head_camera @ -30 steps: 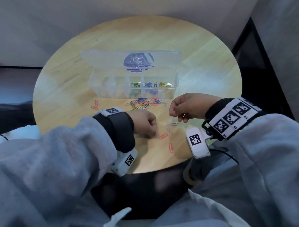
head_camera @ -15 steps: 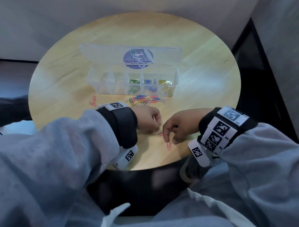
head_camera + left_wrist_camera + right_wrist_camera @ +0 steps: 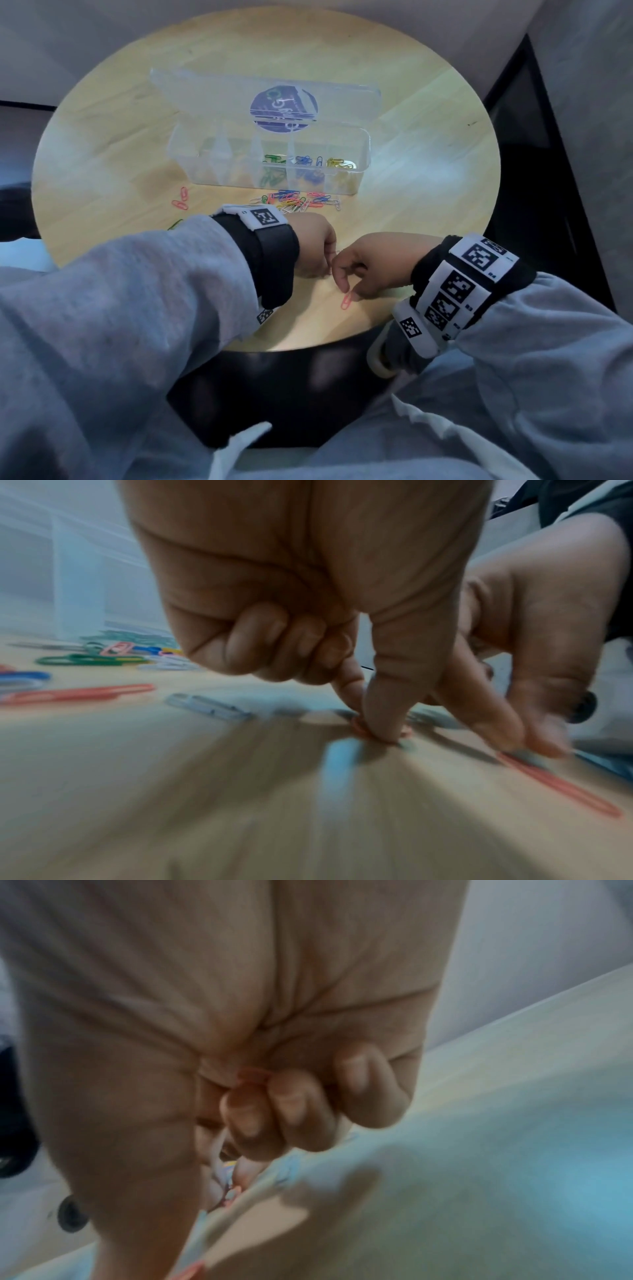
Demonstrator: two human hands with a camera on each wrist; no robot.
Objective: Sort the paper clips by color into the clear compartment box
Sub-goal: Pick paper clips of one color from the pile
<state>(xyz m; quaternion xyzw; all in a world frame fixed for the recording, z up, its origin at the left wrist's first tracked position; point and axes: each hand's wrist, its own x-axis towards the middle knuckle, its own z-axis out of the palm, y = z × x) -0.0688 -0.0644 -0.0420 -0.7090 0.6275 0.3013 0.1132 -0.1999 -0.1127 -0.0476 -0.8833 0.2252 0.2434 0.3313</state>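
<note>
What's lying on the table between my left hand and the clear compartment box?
In the head view, a mixed pile of colored paper clips lies between the left hand and the clear compartment box, close to the box's front wall.

Right wrist view (image 3: 479, 1177) blurred throughout; pink clip (image 3: 359, 727) under the left thumb (image 3: 387, 723) mostly hidden

A round, light wooden worktop (image 3: 411, 192) carries everything. Toward its far middle stands the clear compartment box (image 3: 191, 150), lid open. Just in front of the box lies a loose heap of mixed-colour paper clips (image 3: 298, 202). Left of the heap lie two orange clips (image 3: 181, 200), side by side. Near the front edge lies a single orange clip (image 3: 346, 301).
</note>
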